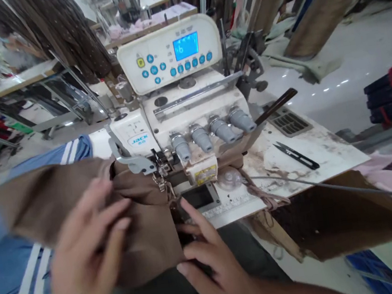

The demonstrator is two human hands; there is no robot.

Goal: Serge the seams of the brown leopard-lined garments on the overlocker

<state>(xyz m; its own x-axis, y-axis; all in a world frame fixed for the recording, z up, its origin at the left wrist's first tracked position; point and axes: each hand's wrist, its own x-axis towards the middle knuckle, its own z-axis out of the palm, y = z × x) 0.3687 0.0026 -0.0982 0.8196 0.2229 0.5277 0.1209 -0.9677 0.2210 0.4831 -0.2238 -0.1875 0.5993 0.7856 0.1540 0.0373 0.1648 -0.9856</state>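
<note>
A piece of brown fabric (153, 231) lies under the presser foot (161, 183) of a white overlock sewing machine (197, 103). My left hand (89, 244), slightly blurred, rests on the fabric left of the needle area with its fingers stretched out. At the fabric's right edge is my right hand (215, 256). Its index finger points up towards the presser foot, while the thumb and other fingers touch the edge and stand apart. Part of the brown fabric bunches in folds beside the foot.
Blue fabric with white stripes (36, 281) lies at the left, beneath the brown piece. Thread snips (296, 156) rest on the machine table (343, 158) at the right. An open cardboard box (347, 215) stands below the table edge. A thin grey rod (318, 183) crosses above the box.
</note>
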